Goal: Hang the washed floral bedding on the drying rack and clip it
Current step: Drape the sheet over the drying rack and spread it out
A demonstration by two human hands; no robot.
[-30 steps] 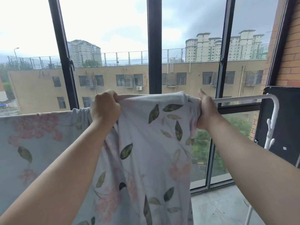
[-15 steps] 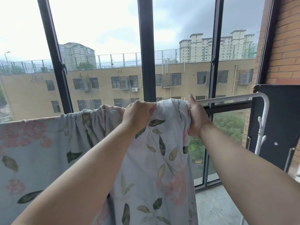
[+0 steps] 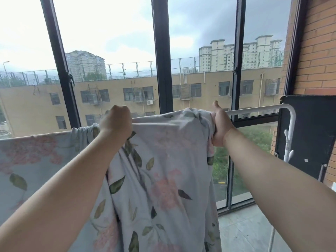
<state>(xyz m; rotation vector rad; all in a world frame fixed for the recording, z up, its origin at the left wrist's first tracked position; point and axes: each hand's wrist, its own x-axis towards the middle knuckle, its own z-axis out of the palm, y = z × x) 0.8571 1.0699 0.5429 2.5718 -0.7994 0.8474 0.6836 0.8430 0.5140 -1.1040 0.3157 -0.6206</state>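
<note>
Pale blue floral cotton bedding (image 3: pixel 163 170) draped over white metal drying rack rail (image 3: pixel 254 110), left hand (image 3: pixel 116 122) fist gripping its top edge, right hand (image 3: pixel 221 127) fingers curled clutching bunched right edge

Tall dark window frames (image 3: pixel 162 57) fill the view, under a grey cloudy sky (image 3: pixel 116 24). Beyond the glass stands a long yellow building (image 3: pixel 116 99) with a wire fence (image 3: pixel 138 70) along its roof edge and an air-conditioner unit (image 3: pixel 149 102) on its wall. Pale tower blocks (image 3: pixel 240 51) rise behind it. Green trees (image 3: pixel 254 139) show low down. At the right, a black panel (image 3: pixel 312 131) stands against a brick wall (image 3: pixel 320 51), above the grey tiled floor (image 3: pixel 241 231).
</note>
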